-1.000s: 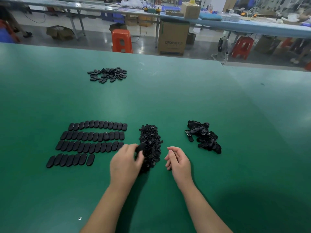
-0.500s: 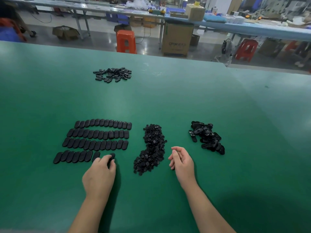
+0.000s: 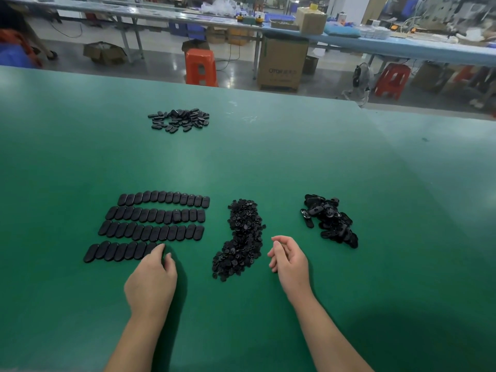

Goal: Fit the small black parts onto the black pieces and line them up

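Note:
Four rows of oval black pieces (image 3: 154, 222) lie side by side on the green table (image 3: 268, 162). My left hand (image 3: 151, 280) is at the right end of the nearest row, its fingertips touching the last piece (image 3: 150, 248) there. A heap of small black parts (image 3: 241, 237) stretches between my hands. My right hand (image 3: 288, 261) rests on the table just right of that heap, fingers loosely curled and holding nothing. A pile of loose black pieces (image 3: 328, 220) sits further right.
Another scatter of black pieces (image 3: 179, 120) lies far back on the table. The table's far edge (image 3: 241, 89) runs across the view. Beyond it stand orange stools (image 3: 201, 67), a cardboard box (image 3: 281, 65) and long benches.
My left hand carried a black piece from the heap of small parts leftwards to the end of the nearest row, which is now one piece longer. My right hand stayed nearly still.

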Motion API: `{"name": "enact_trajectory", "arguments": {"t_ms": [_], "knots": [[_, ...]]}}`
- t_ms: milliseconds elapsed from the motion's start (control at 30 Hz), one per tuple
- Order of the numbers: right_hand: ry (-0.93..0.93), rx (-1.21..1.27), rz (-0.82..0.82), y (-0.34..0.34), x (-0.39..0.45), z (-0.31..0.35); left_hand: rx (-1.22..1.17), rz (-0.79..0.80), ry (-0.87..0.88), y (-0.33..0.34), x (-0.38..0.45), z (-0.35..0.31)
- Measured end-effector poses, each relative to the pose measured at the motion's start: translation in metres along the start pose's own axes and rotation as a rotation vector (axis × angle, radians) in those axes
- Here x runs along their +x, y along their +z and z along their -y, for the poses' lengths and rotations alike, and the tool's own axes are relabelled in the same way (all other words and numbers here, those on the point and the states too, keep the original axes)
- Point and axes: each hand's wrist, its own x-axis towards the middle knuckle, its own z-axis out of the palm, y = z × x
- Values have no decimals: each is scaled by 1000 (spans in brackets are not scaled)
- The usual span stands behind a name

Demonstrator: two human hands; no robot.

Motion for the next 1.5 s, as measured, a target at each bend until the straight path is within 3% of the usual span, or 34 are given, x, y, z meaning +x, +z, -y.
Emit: {"name": "enact_trajectory", "arguments": {"t_ms": [100, 267, 467, 933, 1133, 1300, 1500], "knots": [[-7, -13, 0, 0, 0, 0, -101, 70, 147, 7, -4, -16], [-8, -24, -2, 0, 1, 0, -62, 251, 321, 26, -6, -51], [-12, -36, 2, 0, 1, -1, -58, 301, 348, 37, 1, -64], [-17, -74, 0, 3, 3, -5, -177, 216, 356, 39, 2, -60], [73, 8, -7, -2, 19, 3, -278, 250, 387, 42, 6, -50], [-12, -426, -174, -25, 52, 17, -295, 258, 391, 41, 7, -48], [50, -816, -9, -47, 78, 13, -316, 251, 340, 41, 7, -50]]}}
